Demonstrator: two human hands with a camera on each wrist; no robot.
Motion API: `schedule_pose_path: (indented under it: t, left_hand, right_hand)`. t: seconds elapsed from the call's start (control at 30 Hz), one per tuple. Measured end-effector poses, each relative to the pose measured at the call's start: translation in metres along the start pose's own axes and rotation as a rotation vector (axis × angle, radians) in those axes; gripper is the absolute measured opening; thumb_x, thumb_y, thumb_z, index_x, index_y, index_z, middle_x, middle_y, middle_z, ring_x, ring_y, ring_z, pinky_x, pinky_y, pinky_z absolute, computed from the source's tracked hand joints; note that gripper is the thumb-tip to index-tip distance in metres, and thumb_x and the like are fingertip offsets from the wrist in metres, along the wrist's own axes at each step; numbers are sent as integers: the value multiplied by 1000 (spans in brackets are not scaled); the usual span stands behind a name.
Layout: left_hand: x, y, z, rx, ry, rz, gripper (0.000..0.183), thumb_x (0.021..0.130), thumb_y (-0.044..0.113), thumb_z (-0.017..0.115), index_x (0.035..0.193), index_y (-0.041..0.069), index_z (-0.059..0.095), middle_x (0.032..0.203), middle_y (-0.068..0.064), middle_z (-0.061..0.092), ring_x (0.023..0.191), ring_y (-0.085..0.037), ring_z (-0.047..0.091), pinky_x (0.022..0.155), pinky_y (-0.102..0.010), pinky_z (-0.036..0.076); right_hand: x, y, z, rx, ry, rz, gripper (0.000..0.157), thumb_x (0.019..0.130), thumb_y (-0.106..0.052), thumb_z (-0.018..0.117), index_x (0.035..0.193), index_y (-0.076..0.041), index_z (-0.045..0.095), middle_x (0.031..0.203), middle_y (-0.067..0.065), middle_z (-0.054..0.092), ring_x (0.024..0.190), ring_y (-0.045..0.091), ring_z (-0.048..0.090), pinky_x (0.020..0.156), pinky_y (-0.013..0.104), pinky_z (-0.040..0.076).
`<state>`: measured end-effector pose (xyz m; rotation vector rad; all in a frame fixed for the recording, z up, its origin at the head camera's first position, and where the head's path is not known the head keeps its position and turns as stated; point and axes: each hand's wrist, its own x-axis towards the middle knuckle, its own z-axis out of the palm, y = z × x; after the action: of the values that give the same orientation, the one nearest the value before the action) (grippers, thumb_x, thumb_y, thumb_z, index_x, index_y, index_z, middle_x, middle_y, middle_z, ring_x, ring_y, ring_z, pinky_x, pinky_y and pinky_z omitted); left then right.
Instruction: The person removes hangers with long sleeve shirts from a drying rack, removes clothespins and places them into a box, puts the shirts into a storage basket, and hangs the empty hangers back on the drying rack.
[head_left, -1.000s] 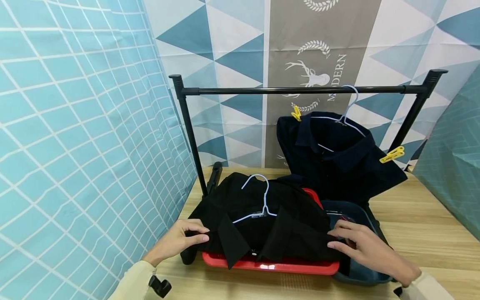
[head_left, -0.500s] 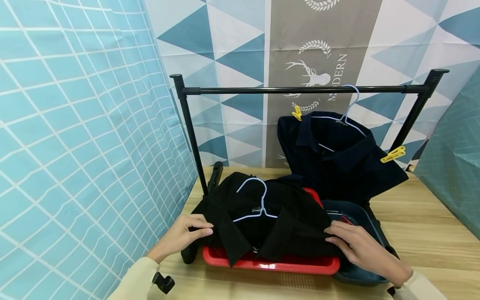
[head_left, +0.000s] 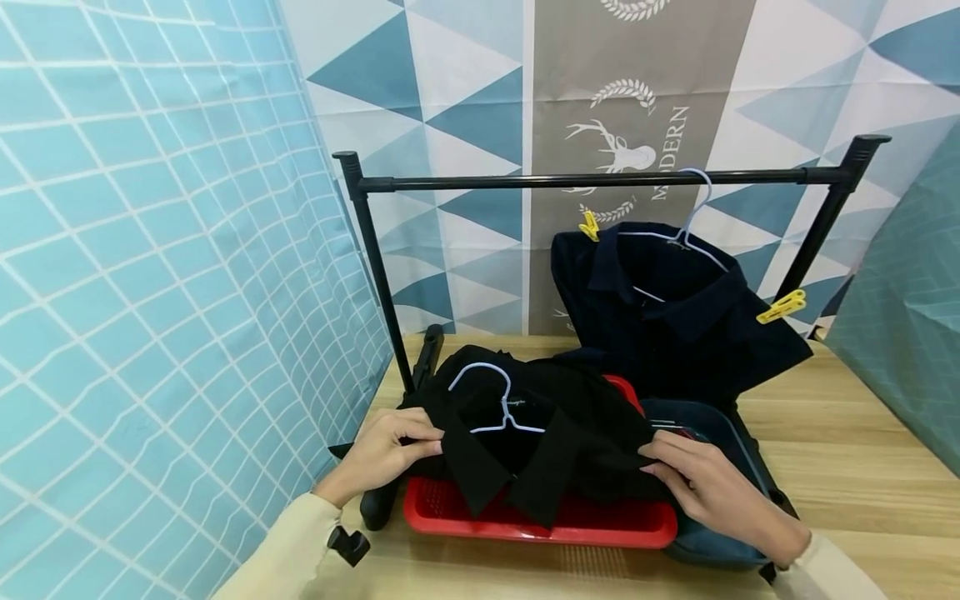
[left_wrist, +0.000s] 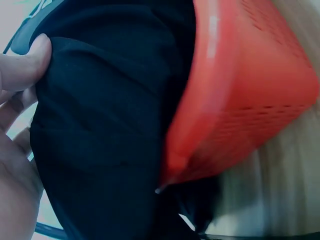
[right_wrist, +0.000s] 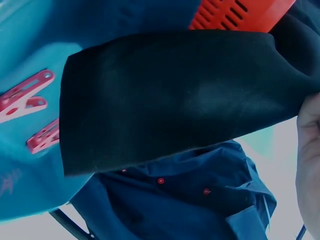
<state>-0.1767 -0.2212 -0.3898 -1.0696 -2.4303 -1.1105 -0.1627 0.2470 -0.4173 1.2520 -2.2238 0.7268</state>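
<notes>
A black collared shirt (head_left: 596,408) lies over a red plastic basket (head_left: 547,532). Inside its neck sits a pale lilac hanger (head_left: 507,410), the hook pointing up and to the left. My left hand (head_left: 384,454) pinches the shirt at the left shoulder, the thumb lying on the cloth in the left wrist view. At the other shoulder my right hand (head_left: 708,479) pinches the fabric between thumb and fingers. One short sleeve (right_wrist: 165,100) spreads out from that grip in the right wrist view. The hanger's arm ends are hidden under the cloth.
A black rack bar (head_left: 480,182) spans the back. From it hangs a navy shirt (head_left: 675,333) on a hanger, with yellow clothespins (head_left: 782,307) at its shoulders. A dark blue basin (head_left: 731,433) holding pink clothespins (right_wrist: 25,95) stands right of the basket.
My left hand has moved right and slightly up, drawing the shirt's shoulder inward. The hanger has shifted left within the neck. More of the basket's front shows. My right hand has moved slightly left and up.
</notes>
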Motion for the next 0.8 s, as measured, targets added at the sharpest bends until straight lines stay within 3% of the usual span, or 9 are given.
schedule_pose_path:
  t: [0.37, 0.47, 0.6, 0.8]
  left_hand:
    - [22, 12, 4, -52, -8, 87, 18, 87, 0, 79, 99, 13, 84, 84, 13, 69, 75, -6, 64, 66, -26, 53]
    - [27, 15, 5, -67, -8, 109, 19, 87, -2, 79, 99, 13, 84, 83, 12, 69, 74, -6, 64, 65, -26, 53]
    - [33, 17, 7, -58, -1, 140, 23, 85, -6, 78, 98, 13, 84, 83, 11, 69, 74, -5, 64, 65, -24, 53]
    - [38, 21, 9, -16, 0, 183, 25, 81, -12, 77, 93, 9, 83, 80, 6, 68, 71, -7, 60, 63, -22, 50]
  right_hand:
    - [13, -7, 2, 9, -14, -6, 18, 109, -26, 53, 115, -18, 69, 110, -10, 66, 90, 1, 60, 83, 13, 47]
    - [15, -8, 3, 18, -4, -17, 12, 105, -16, 61, 114, -17, 69, 108, -10, 65, 86, 1, 58, 78, 13, 47]
    - [18, -10, 6, 42, 15, -43, 22, 96, -1, 70, 114, -15, 69, 103, -8, 63, 81, 1, 56, 72, 10, 45]
    - [21, -11, 8, 53, 11, -41, 21, 98, -2, 68, 113, -16, 69, 100, -11, 59, 77, -1, 53, 68, 8, 42]
